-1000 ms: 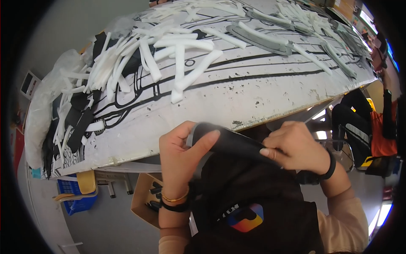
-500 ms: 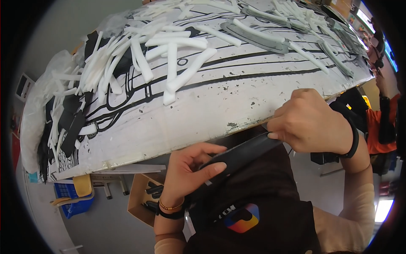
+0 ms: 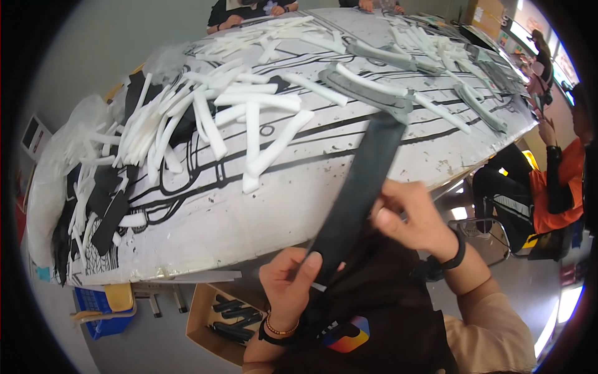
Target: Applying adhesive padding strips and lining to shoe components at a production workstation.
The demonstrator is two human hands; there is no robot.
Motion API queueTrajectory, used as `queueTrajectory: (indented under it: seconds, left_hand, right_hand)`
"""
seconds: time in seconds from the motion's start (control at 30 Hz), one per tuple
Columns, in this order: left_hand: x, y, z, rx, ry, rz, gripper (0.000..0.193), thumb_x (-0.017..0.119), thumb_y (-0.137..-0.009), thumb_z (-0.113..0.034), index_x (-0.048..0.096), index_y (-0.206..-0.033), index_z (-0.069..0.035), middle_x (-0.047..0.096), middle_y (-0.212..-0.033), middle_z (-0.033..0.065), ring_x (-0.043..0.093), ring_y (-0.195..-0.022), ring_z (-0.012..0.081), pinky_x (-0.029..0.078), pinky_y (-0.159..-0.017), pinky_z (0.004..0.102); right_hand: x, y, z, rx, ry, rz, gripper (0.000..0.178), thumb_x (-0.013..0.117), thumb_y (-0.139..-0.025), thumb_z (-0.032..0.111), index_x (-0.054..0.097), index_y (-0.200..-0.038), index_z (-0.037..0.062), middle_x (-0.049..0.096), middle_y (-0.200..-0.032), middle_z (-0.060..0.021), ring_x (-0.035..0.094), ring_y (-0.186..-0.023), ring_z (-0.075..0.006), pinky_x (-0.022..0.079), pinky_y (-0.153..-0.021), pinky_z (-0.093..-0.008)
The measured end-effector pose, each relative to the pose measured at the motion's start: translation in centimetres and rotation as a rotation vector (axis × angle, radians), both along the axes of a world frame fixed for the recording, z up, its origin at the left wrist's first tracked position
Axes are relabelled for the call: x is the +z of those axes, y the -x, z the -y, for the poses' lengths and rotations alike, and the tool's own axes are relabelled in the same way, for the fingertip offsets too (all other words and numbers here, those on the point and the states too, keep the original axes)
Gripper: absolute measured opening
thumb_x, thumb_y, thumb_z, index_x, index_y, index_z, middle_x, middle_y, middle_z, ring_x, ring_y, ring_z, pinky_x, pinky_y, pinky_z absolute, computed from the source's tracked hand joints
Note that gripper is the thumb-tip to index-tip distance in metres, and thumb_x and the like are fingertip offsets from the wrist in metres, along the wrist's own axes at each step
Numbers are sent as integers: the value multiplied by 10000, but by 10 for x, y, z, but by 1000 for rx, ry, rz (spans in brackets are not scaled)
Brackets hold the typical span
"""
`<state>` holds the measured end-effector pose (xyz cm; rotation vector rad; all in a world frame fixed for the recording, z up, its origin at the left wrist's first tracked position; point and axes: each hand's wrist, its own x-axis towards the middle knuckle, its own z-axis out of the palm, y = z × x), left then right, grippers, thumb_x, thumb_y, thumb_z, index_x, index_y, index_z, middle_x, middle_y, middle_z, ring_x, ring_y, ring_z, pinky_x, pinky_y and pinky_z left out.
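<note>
Seen from above, a person in a dark apron (image 3: 386, 311) with a bright, multicoloured emblem worked at the near edge of a large tabletop (image 3: 199, 243) covered in black line drawing on white. A long, flat black strip (image 3: 356, 187) was held up in front of the body, slanting from the apron at its lower end over the near edge of the tabletop, its upper end pointing away and to the right. The left hand (image 3: 289, 277) grasped the lower end, thumb pressed flat on the upper face; a beaded bracelet and a black band circled that wrist. The right hand (image 3: 408, 218) was at the strip's right edge, thumb and fingers bent in, though from this angle it was hard to tell whether they pinched the strip or only met its side. Beyond the hands, many white foam sticks (image 3: 268, 100) lay in loose heaps, with curved grey pieces (image 3: 364, 90) farther right, close to the strip's upper end. At the left end lay flat black pieces (image 3: 111, 221) beside a clear plastic bag (image 3: 47, 212). Below the tabletop, a cardboard box (image 3: 215, 351) contained several dark pieces (image 3: 233, 327), and a blue basket (image 3: 103, 327) was to its left. A person in an orange top (image 3: 557, 193) was off to the right, and another in dark clothes (image 3: 218, 14) was at the far edge.
</note>
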<state>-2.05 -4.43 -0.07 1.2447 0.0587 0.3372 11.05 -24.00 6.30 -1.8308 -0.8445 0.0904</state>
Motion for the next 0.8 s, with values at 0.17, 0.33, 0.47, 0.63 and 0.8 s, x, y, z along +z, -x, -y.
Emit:
queueTrajectory:
  seconds: [0.17, 0.33, 0.47, 0.63, 0.8]
  left_hand:
    - [7, -3, 8, -246, 22, -96, 244, 602, -1002, -126, 624, -937, 108, 720, -880, 185, 739, -826, 265, 644, -772, 434]
    - [4, -3, 10, -25, -341, -80, 200, 677, -975, -134, 661, -838, 11, 485, -597, -20, 391, -582, 30, 328, -503, 235]
    - [10, -2, 10, 74, -641, -52, 209, 680, -949, -109, 621, -764, -32, 499, -562, 78, 467, -438, 151, 356, -457, 302]
    - [8, -10, 7, 118, -869, 12, 214, 678, -931, -109, 593, -745, -47, 536, -594, 141, 537, -471, 309, 400, -468, 343]
    - [2, -7, 10, 6, -310, -3, 221, 648, -994, -199, 707, -888, -15, 592, -597, 15, 501, -569, 26, 395, -509, 234]
  right_hand:
    - [2, 5, -10, 174, -140, -612, 431, 648, -993, 403, 670, -995, -27, 658, -763, -50, 619, -576, -91, 438, -509, -223]
    - [-14, 7, -13, 297, 110, -394, 518, 704, -952, 425, 628, -757, -48, 599, -543, -67, 688, -559, -124, 457, -463, -237]
    - [-23, 13, -16, 288, 82, -526, 428, 699, -964, 377, 657, -822, -25, 634, -595, -55, 680, -565, -107, 465, -475, -234]
    - [-30, 17, -20, 204, -45, -488, 299, 729, -946, 252, 647, -1052, -15, 660, -689, -20, 653, -561, -81, 482, -496, -216]
    - [-27, 23, -17, 203, -87, -554, 274, 744, -932, 227, 654, -1049, -3, 643, -674, -4, 640, -533, -77, 453, -485, -197]
